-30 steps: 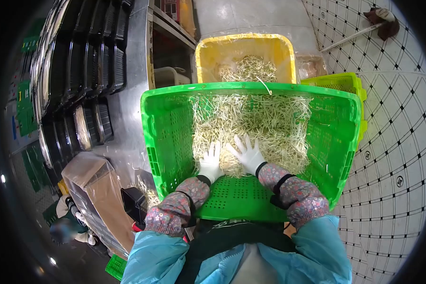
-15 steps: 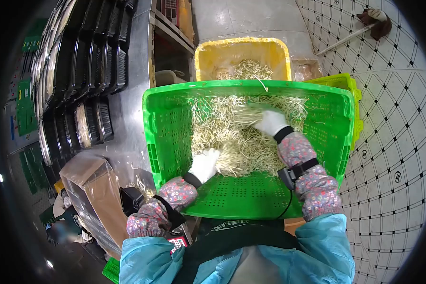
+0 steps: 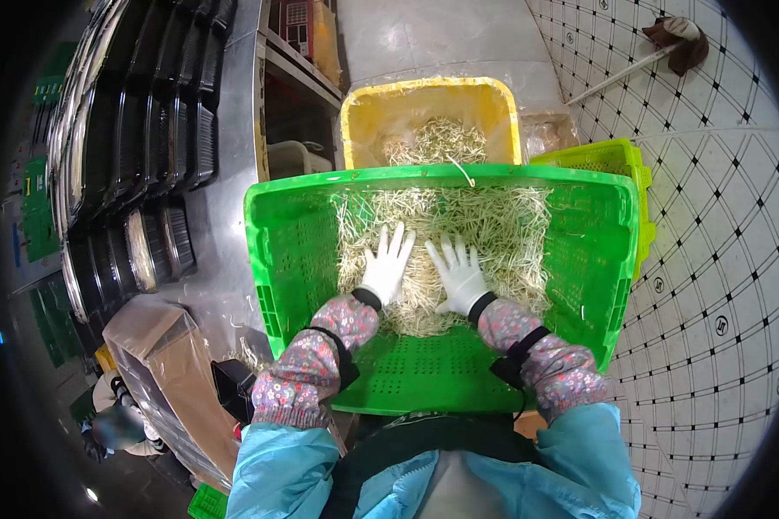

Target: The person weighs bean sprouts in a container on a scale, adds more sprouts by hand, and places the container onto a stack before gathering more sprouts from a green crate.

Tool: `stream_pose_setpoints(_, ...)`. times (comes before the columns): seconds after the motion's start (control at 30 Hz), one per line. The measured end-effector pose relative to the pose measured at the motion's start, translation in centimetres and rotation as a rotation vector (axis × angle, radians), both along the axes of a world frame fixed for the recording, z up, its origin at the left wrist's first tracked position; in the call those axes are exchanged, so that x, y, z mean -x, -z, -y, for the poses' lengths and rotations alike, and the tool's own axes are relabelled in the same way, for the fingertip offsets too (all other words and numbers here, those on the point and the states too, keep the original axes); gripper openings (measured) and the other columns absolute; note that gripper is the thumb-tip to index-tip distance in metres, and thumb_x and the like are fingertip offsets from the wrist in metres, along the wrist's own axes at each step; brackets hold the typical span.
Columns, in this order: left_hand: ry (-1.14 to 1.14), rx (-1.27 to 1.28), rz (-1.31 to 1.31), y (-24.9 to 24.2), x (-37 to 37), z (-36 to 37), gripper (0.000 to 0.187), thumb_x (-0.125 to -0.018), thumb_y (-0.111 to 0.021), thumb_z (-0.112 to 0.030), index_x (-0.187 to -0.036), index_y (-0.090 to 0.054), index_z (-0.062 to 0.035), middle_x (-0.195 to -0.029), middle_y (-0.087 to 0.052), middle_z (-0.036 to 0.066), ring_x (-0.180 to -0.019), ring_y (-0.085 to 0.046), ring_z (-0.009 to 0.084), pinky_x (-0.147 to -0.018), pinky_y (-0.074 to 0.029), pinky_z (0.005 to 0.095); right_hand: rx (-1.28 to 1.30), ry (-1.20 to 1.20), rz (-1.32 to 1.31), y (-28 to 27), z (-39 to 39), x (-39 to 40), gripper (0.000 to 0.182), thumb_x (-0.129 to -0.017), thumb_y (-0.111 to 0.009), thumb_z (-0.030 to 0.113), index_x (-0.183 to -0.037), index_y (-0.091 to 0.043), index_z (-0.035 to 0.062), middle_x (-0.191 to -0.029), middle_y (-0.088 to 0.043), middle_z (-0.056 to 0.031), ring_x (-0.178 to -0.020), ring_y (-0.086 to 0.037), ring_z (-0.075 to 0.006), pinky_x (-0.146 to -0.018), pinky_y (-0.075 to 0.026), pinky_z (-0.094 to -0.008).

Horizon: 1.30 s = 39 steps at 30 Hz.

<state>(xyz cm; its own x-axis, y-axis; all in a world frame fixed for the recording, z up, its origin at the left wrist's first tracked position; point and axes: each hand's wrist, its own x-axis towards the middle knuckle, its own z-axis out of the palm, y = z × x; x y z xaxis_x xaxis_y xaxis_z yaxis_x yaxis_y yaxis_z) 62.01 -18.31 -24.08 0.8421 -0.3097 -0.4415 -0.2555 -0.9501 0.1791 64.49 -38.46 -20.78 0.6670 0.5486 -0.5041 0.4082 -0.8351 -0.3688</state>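
While the green crate (image 3: 433, 385) holds a bed of pale sprouts (image 3: 420, 281), the left hand (image 3: 383, 272) and right hand (image 3: 460, 278) rest flat on them, fingers spread wide; compared with half a second ago, the right is back nearer the body and the left uncurled. Both lie palm down, side by side, fingertips pointing away; the forearms (image 3: 342, 324) slant inward.

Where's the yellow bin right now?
In the head view, the yellow bin sits at upper centre, just beyond the far rim of the green basket and left of the lime-green crate.
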Motion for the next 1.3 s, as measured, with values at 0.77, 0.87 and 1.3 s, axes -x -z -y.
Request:
stream_pose_setpoints(0.77,0.069,0.128,-0.022,-3.4,0.9,0.3,0.077,-0.07,-0.069,-0.011,-0.14,-0.04,-0.0174,-0.135,-0.046,0.012,-0.119,-0.048,0.0331,-0.094,-0.043,0.0518,-0.03,0.157,-0.328,3.8,-0.1,-8.5,0.051,-0.082,-0.064,0.033,-0.125,-0.056,0.0077,-0.119,-0.062,-0.0211,-0.106,-0.061,-0.0369,-0.092,-0.049,-0.0456)
stream_pose_setpoints(0.87,-0.002,0.094,-0.09,-4.6,1.7,0.5,0.098,-0.068,-0.073,-0.01,-0.152,-0.024,-0.023,-0.154,-0.025,0.015,-0.138,-0.028,0.0413,-0.107,-0.028,0.064,-0.01,0.052,-0.266,5.6,0.2,-8.1,0.075,-0.077,-0.071,0.03,-0.14,-0.038,0.0075,-0.137,-0.049,-0.0217,-0.126,-0.048,-0.0387,-0.103,-0.042,-0.0463)
stream_pose_setpoints(1.3,-1.707,1.255,-0.796,4.2,8.0,-1.1,0.065,-0.103,-0.035,-0.039,-0.152,-0.013,-0.0023,-0.158,-0.016,0.018,-0.137,-0.036,0.0366,-0.107,-0.036,0.0499,-0.157,0.096,-0.267,2.0,-5.3,-4.0,0.121,-0.058,-0.075,0.072,-0.141,-0.034,-0.0054,-0.125,-0.055,-0.0235,-0.112,-0.056,-0.0367,-0.102,-0.04,-0.0426)
